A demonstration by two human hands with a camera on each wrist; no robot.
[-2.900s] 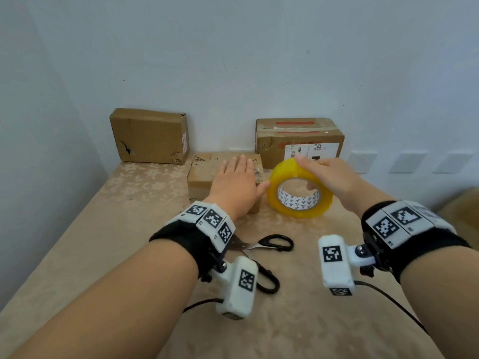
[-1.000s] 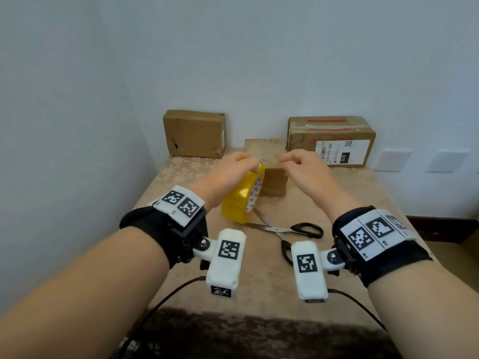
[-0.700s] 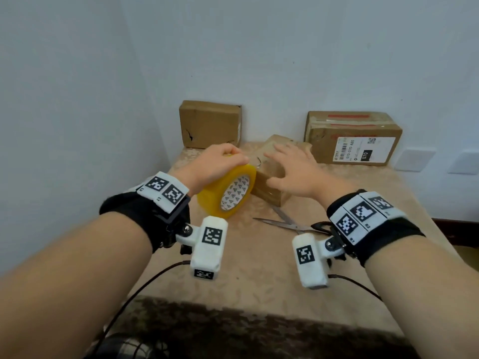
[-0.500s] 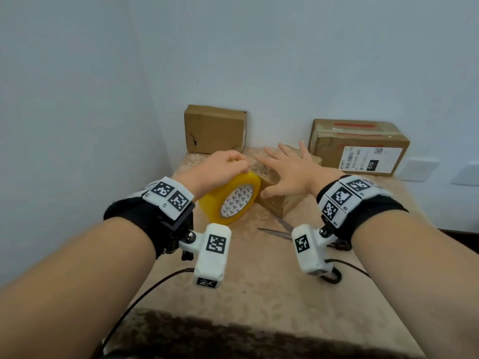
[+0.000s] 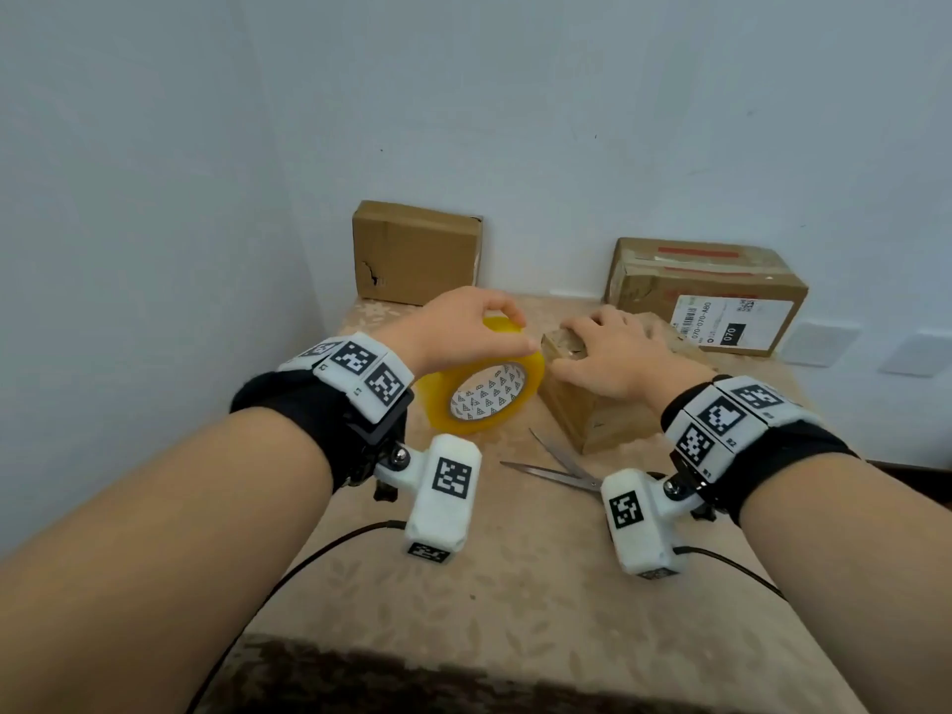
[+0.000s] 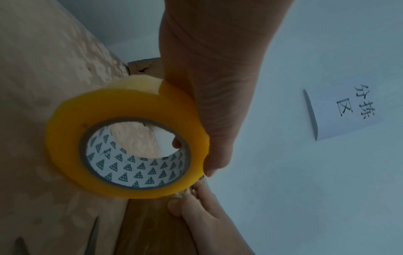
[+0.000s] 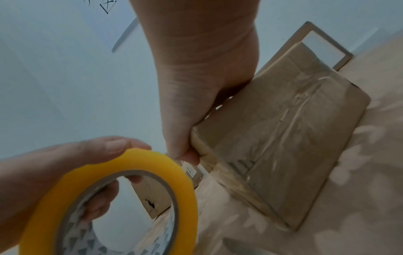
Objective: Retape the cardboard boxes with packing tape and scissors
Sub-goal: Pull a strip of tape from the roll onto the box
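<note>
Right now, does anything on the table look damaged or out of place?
Yes: the back-left box has a torn hole low on its front face. The small box under the right hand lies skewed to the table edge, its old tape wrinkled. The scissors lie open.

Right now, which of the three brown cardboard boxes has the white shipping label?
The brown cardboard box at the back right, against the wall, with red tape on top. The back-left box and the box under the right hand show none.
</note>
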